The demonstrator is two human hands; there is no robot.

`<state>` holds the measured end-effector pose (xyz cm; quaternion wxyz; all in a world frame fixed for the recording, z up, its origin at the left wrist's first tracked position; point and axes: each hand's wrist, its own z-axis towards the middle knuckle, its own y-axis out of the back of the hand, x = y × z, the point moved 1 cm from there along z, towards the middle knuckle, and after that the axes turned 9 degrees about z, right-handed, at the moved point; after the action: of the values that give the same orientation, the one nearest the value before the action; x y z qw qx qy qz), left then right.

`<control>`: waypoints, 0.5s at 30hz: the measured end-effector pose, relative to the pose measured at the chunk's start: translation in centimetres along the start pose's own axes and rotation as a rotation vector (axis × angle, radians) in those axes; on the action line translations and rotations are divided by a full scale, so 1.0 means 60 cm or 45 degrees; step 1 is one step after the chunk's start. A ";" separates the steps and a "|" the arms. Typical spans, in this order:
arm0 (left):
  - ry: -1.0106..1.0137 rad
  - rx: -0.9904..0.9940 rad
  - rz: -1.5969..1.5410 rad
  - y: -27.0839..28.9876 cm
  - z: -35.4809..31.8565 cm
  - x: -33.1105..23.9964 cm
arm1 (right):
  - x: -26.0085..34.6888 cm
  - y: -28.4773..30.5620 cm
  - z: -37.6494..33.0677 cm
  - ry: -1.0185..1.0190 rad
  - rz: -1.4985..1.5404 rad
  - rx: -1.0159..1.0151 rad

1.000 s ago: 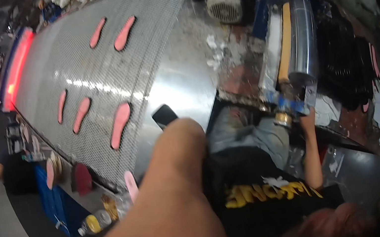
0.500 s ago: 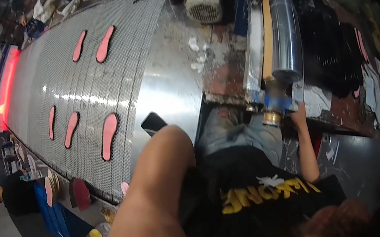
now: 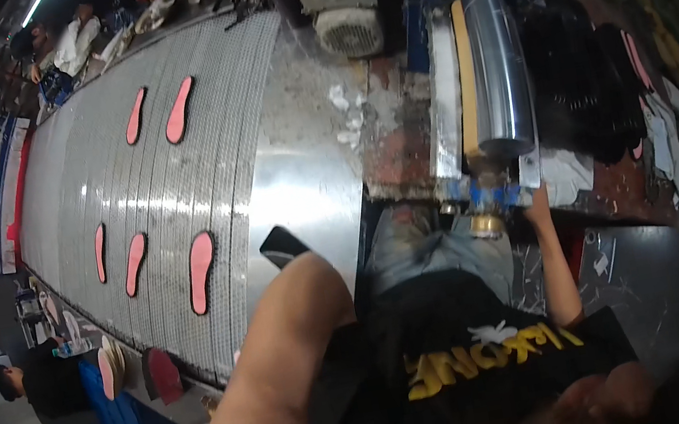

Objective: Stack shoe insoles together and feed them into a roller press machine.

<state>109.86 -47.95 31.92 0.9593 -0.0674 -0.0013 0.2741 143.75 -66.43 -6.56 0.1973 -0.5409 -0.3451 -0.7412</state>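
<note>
Black flat piece (image 3: 281, 245) sticking out past the left hand (image 3: 307, 273), pinched there at 1 end, poised over the bare steel lip at the near end of the mesh conveyor belt (image 3: 97, 185) and not yet set down. Fingers hidden behind the raised forearm, so only the hold itself readable, not its shape.

Belt running away up the left side, carrying 5 pink insoles: 2 side by side far off (image 3: 179, 110), 3 in a row close by, the nearest (image 3: 201, 271) just left of the black piece. Rest of the mesh between those groups bare, so by the look of it loading only partly along.

Roller machine (image 3: 494, 60) to the right, shiny steel cylinder lying lengthwise, grey fan housing (image 3: 350, 30) beyond it.

Right hand (image 3: 536, 202) resting against the near end of that roller frame, beside a brass fitting (image 3: 485, 225); closed or spread, cannot tell.

Small stack of insoles (image 3: 106, 373) at the belt's lower edge, another person in black (image 3: 40, 383) beside it.
</note>
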 end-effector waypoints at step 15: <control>0.100 -0.030 0.024 0.023 0.002 -0.013 | 0.019 -0.005 0.005 -0.008 -0.099 0.060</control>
<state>108.47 -47.22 31.88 0.9551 -0.0895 0.0339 0.2804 143.40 -65.92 -5.53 0.1800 -0.5247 -0.3840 -0.7381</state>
